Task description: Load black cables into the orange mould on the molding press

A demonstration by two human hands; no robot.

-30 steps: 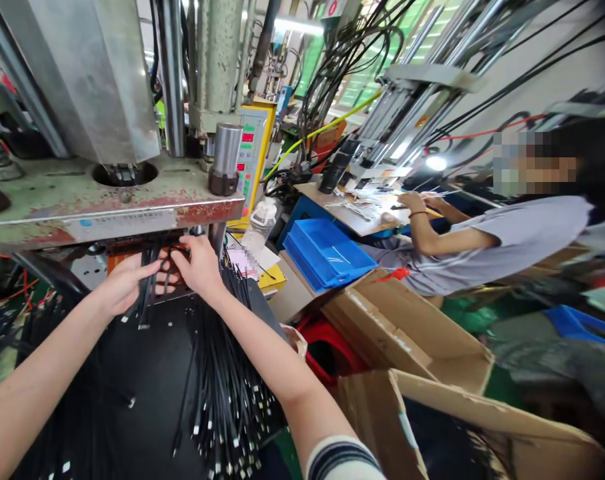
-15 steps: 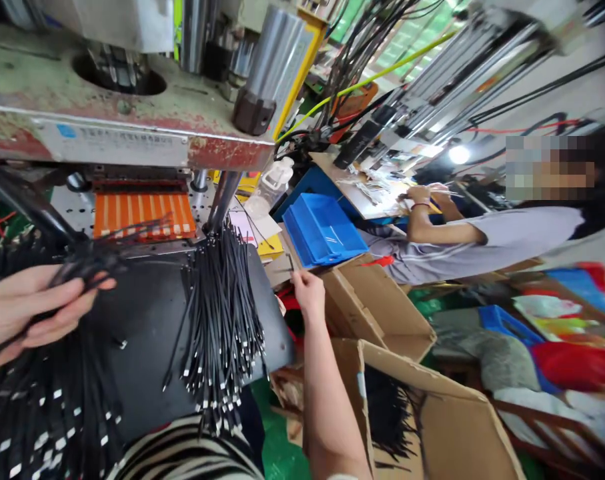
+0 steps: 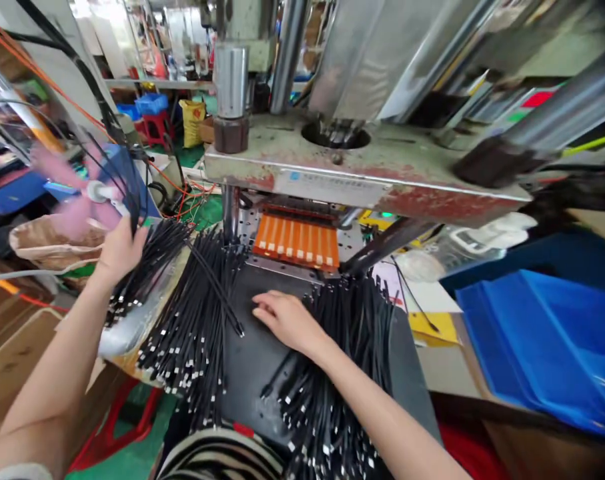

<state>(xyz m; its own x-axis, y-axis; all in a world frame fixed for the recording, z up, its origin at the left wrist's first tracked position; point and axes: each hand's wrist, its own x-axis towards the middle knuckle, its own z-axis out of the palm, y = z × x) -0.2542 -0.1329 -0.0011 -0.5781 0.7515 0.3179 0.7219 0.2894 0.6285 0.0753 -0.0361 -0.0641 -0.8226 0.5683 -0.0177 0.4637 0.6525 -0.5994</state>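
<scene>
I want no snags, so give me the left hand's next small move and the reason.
Probably have the left hand lower its cables onto the pile just below: they show against the pink fan, whose blades look blurred, perhaps spinning, and that pile holds similar black cables.

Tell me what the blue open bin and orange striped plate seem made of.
Blue open bin: likely moulded plastic, smooth and semi-gloss, from its even colour and soft highlights.
Orange striped plate: possibly plastic, resin or coated metal; its slightly glossy orange surface with pale strips leaves that open.
</scene>
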